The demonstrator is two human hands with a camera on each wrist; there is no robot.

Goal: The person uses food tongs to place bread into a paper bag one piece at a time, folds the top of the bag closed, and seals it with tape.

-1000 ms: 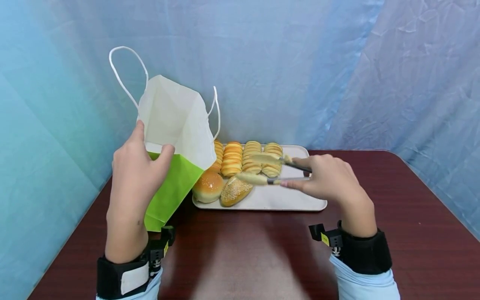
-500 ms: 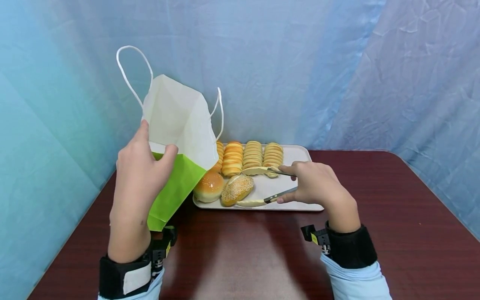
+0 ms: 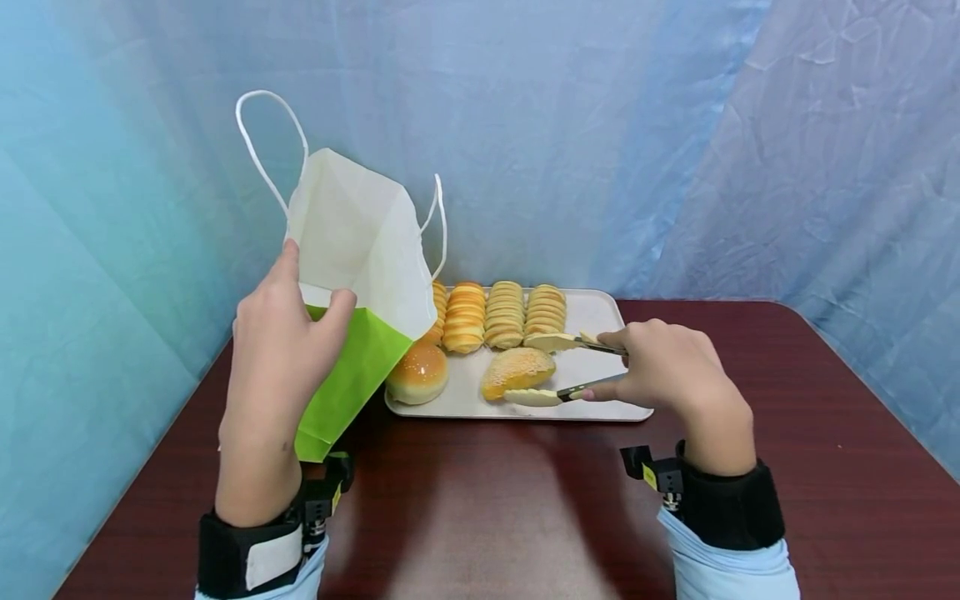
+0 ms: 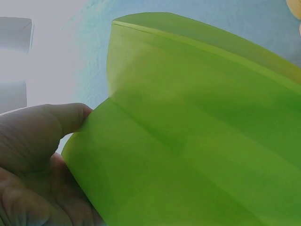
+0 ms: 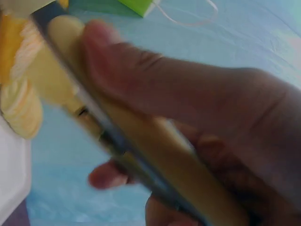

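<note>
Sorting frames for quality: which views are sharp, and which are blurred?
Head view: sharp, evenly lit, soft shadows under the tray. Left wrist view: green bag fills the frame, slightly soft. Right wrist view: right hand and tongs blurred, too close.

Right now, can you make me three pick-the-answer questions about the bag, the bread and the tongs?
1. Where is the seeded roll?
A. inside the bag
B. on the tray, between the tong tips
C. on the bare table

2. What colour is the outside of the paper bag?
A. green
B. red
C. black

3. What is the left hand doing?
A. lying flat on the table
B. gripping the bag's rim
C. holding a roll

Answers: 1 B, the roll lies on the tray between the tongs held by the right hand. 2 A, green outside, white inside. 3 B, thumb and fingers pinch the rim.
</note>
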